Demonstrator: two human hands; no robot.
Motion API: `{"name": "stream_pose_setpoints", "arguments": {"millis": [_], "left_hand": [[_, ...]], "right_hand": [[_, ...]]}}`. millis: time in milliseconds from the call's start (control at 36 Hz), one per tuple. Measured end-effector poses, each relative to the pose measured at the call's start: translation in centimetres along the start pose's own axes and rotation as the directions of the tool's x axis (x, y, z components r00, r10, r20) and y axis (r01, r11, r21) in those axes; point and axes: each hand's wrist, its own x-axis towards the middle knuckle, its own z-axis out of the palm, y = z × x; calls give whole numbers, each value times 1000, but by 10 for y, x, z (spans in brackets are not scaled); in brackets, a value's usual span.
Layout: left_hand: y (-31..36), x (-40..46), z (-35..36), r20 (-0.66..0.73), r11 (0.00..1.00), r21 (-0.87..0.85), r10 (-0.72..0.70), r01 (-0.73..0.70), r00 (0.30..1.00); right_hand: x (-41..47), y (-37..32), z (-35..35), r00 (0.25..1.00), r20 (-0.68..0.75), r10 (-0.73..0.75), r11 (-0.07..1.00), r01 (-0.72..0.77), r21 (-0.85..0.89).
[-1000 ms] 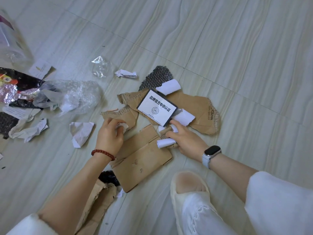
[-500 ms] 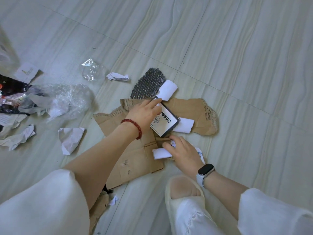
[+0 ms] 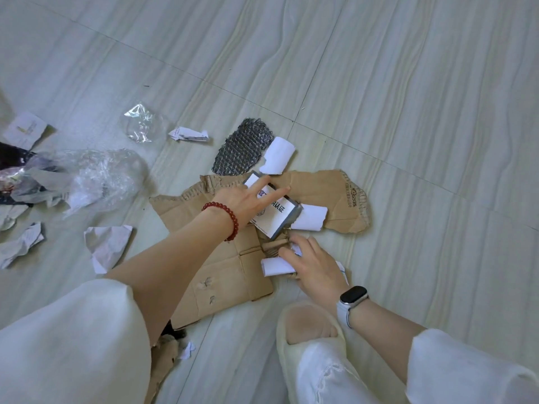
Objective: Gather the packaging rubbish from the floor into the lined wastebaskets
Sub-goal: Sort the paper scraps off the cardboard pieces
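left hand (image 3: pixel 248 199) has reached over, fingers spread on the card (image 3: pixel 275 215); right hand (image 3: pixel 316 265) still grips paper (image 3: pixel 275 266); gathering continues.

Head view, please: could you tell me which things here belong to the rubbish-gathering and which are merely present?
Job:
- white printed card with dark border, under the left hand
- rolled white paper, gripped by the right hand
- torn brown cardboard
- grey bubble wrap
- clear crumpled plastic

Merely present:
- pale slipper
- grey tiled floor
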Motion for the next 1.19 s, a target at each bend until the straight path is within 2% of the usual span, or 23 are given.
{"name": "stream_pose_setpoints", "arguments": {"millis": [83, 167, 250, 333, 417, 500, 556, 667, 722, 750, 806, 861, 944, 1028, 1139, 1194], "left_hand": [[2, -8, -7, -116, 998, -49, -49, 44, 992], [-3, -17, -10, -204, 977, -183, -148, 111, 968], [-12, -27, -3, -291, 928, -330, -274, 173, 916], [-19, -37, 2, -346, 886, -417, -362, 204, 865], [-22, -44, 4, -333, 848, -481, -411, 222, 849], [-26, -50, 4, -264, 787, -546, -488, 289, 832], [-30, -57, 5, -239, 732, -622, -515, 278, 823], [-31, -75, 4, -242, 591, -783, -578, 195, 779], [-31, -83, 6, -196, 514, -835, -613, 197, 766], [-31, -87, 8, -168, 471, -859, -627, 199, 761], [-34, -95, 13, -146, 434, -879, -641, 199, 754], [-36, -104, 19, -160, 446, -873, -644, 196, 748], [-39, -115, 28, -168, 474, -856, -636, 209, 753], [-39, -123, 33, -126, 469, -842, -652, 268, 748], [-39, -129, 41, -89, 433, -838, -710, 333, 699], [-41, -132, 46, -62, 392, -854, -730, 342, 681]], "right_hand": [[-1, -2, 0, 1000, -21, 14, 1000, -14, 18], [2, -7, -2, 997, -4, 82, 996, -82, 32], [5, -8, -3, 994, -9, 109, 994, -109, 28], [8, -7, -4, 998, -25, 58, 998, -59, -12], [9, -3, -7, 1000, 14, 5, 1000, -4, -29], [7, 0, -14, 998, 49, -45, 992, 38, 118], [5, 0, -23, 999, 9, -40, 969, 37, 242], [8, 0, -52, 994, -89, 58, 888, -10, 460], [13, 5, -67, 987, -51, 151, 834, -100, 542], [17, 10, -73, 980, 24, 200, 815, -179, 552], [25, 19, -79, 950, 193, 245, 821, -310, 481], [33, 27, -79, 901, 336, 273, 847, -391, 361], [44, 33, -69, 845, 448, 292, 876, -424, 229], [48, 31, -56, 865, 393, 311, 909, -392, 143], [48, 17, -56, 882, 252, 398, 917, -391, -79], [46, 14, -57, 903, 198, 382, 924, -372, -87]]}}
